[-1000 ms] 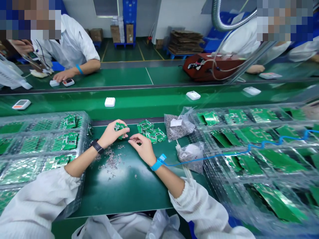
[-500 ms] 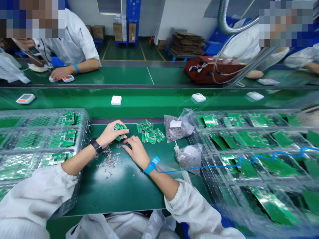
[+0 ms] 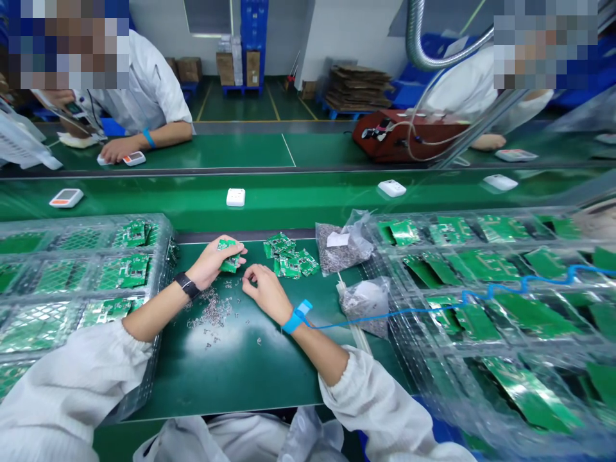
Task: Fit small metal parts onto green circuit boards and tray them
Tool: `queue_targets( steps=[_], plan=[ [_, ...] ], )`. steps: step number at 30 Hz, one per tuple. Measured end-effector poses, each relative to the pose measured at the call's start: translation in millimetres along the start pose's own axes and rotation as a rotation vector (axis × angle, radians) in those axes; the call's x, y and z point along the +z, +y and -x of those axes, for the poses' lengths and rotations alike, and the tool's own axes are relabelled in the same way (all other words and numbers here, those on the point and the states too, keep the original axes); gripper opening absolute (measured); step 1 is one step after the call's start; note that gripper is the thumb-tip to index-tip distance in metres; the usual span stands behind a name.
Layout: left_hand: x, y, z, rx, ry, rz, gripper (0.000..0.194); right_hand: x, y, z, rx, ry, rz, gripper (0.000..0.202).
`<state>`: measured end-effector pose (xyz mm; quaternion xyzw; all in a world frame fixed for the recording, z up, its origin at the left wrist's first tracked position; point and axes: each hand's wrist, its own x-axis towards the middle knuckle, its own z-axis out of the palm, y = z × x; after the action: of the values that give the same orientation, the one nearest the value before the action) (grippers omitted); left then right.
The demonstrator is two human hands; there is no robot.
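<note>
My left hand [image 3: 214, 262] grips a green circuit board [image 3: 228, 255], thumb on top, above the work mat. Beside it, to the right, my right hand [image 3: 262, 287] has thumb and index finger pinched together; whatever lies between the fingertips is too small to make out. Loose on the mat below the hands is a scatter of tiny metal parts [image 3: 215, 312]. Behind my right hand lies a small pile of circuit boards [image 3: 290, 256], apart from both hands. A blue wrist strap [image 3: 297, 317] with a coiled cord circles my right wrist.
Clear trays of circuit boards stand left [image 3: 158, 269] and right [image 3: 423, 295]. Two plastic bags of small parts, one behind [image 3: 344, 249] and one nearer [image 3: 366, 301], lie by the right tray. White devices [image 3: 235, 197] sit on the green conveyor [image 3: 308, 202]. Co-workers sit across.
My right hand has drawn slightly right, away from the board, its fingers now pinched. The board in my left hand has tilted a little. White devices on the conveyor have shifted right.
</note>
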<state>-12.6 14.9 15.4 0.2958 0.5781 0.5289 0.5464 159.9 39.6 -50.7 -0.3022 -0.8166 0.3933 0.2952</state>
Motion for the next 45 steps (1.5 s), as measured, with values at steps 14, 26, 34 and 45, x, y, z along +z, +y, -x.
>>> queue_targets(
  steps=[14,26,34,45],
  plan=[
    [-4.2,-13.4,-4.9,-0.067,-0.053,-0.047,0.031,-1.5,14.7,-5.1,0.181,0.177,-0.422,0.016],
    [-3.8,-19.6,-4.8,0.164,-0.170,-0.318,0.028,0.1,15.8,-5.7,0.200,0.223,-0.558,0.031],
    [-3.3,-20.9,-4.0,0.194,-0.225,-0.379,0.029,-1.8,17.7,-6.9,0.189,0.245,-0.530,0.023],
    [-2.0,-26.1,-4.6,0.206,-0.283,-0.410,0.028,-3.3,13.0,-7.6,0.227,0.324,-0.570,0.025]
  ],
)
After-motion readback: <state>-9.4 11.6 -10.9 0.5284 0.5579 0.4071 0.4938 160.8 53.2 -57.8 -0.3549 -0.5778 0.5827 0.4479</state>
